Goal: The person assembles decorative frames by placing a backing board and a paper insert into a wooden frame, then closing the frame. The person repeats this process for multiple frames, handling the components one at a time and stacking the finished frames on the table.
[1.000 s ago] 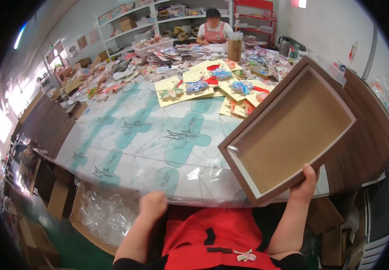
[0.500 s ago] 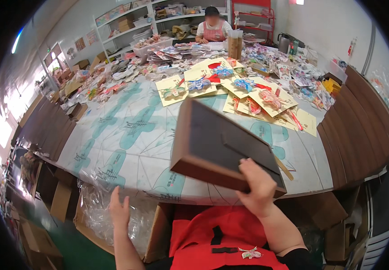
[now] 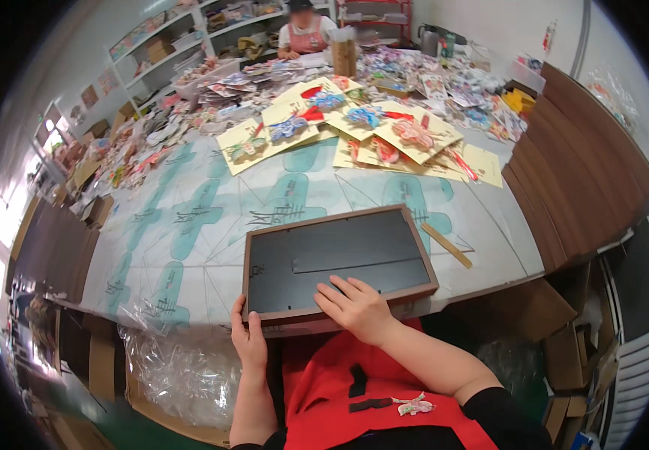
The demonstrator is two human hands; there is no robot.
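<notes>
Steadying a brown picture frame (image 3: pixel 337 262) lying back-side up at the near edge of the desk (image 3: pixel 189 247): left hand (image 3: pixel 249 339) in an open grip, thumb hooked over the near left corner, right hand (image 3: pixel 358 306) pressing flat, fingers apart, on the dark backing to stop sliding. Lying beyond, a wooden strip (image 3: pixel 446 244), then yellow cards (image 3: pixel 414 139) bearing colourful ornaments, with a stack of brown frames (image 3: pixel 579 165) standing along the right side.

Bright even indoor light, blown-out window glare at far left, soft shadows, plastic sheen on table (image 3: pixel 212 247), fisheye bending, black vignette, soft rim focus.
</notes>
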